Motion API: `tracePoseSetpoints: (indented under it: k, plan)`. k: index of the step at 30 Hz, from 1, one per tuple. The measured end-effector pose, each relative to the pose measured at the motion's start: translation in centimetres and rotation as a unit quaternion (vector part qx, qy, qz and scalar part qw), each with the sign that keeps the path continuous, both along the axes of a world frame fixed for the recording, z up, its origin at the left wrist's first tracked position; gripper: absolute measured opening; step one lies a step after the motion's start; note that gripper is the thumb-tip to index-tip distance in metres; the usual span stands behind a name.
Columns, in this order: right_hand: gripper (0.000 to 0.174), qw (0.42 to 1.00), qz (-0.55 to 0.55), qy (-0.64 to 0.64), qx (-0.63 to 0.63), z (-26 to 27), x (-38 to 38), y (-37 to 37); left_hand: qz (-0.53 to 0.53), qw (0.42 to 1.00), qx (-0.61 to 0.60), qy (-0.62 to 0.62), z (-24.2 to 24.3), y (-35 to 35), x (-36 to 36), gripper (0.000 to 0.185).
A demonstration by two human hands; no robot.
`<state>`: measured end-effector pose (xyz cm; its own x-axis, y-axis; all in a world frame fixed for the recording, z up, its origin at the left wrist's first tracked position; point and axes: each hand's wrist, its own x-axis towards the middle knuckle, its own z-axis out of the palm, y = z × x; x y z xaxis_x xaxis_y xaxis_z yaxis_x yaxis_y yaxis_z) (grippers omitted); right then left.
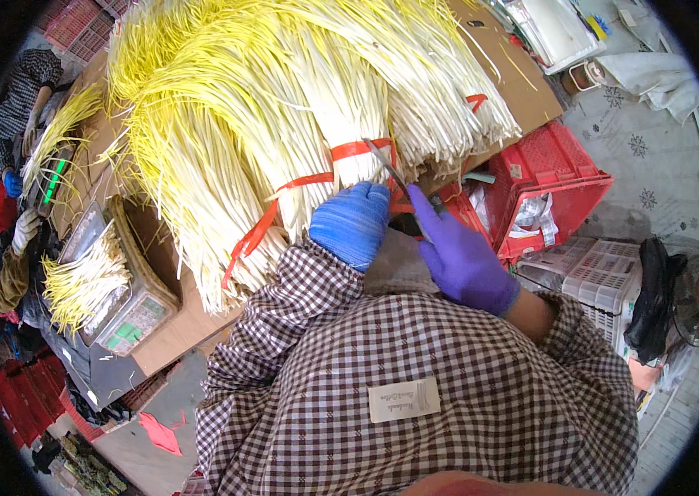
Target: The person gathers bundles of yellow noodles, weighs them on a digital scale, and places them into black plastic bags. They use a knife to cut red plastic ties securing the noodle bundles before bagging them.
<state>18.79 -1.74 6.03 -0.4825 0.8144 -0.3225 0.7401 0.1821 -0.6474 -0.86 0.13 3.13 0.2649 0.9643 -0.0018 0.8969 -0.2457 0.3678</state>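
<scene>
Long yellow-and-white vegetable stalks, like blanched chives (244,93), lie in thick bundles on a cardboard-covered table, yellow tips away from me. My left hand (351,223), in a blue knitted glove, closes around the lower white end of a middle bundle. That bundle has a red tie (352,150) around it. My right hand (466,257), in a purple glove, grips a knife (386,162), its blade lying against the red tie's right part. Another red tie (256,232) goes round bundles at the left.
At the left stands a weighing scale (138,319) with a heap of stalks (92,279) on it. Beyond it, co-workers' gloved hands (25,230) show. A red plastic crate (548,186) is at the right, near white crates (600,279) and a fan (696,297).
</scene>
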Motion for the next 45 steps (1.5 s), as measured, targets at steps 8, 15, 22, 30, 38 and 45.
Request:
tracePoseSetpoints:
  k: [8, 15, 22, 30, 38, 45]
  plan:
    - [0.076, 0.988, 0.019, 0.115, 0.101, 1.3, 1.1, -0.3, 0.001, 1.0, 0.013, -0.023, 0.9, -0.6, 0.4, 0.025]
    - [0.071, 0.932, -0.208, 0.289, -0.071, 4.0, 3.4, 0.4, 0.022, 0.989, -0.038, -0.143, 2.4, -0.4, -1.0, 0.035]
    - [0.047, 0.854, -0.238, 0.433, -0.165, 2.3, 0.7, 1.8, 0.12, 0.971, 0.029, -0.207, 2.9, 2.5, -2.7, 0.03]
    - [0.045, 0.861, -0.2, 0.44, -0.156, 3.1, -0.1, 2.3, 0.049, 0.988, -0.146, 0.024, 3.3, 5.4, -4.2, 0.056]
    - [0.046, 0.872, -0.209, 0.413, -0.158, 2.8, 0.0, 2.1, 0.014, 0.992, -0.126, -0.004, 1.3, 5.9, -3.5, 0.036]
    - [0.046, 0.859, -0.221, 0.432, -0.161, 2.8, 0.2, 1.7, 0.114, 0.933, -0.075, -0.334, -0.3, 4.6, -4.7, 0.025]
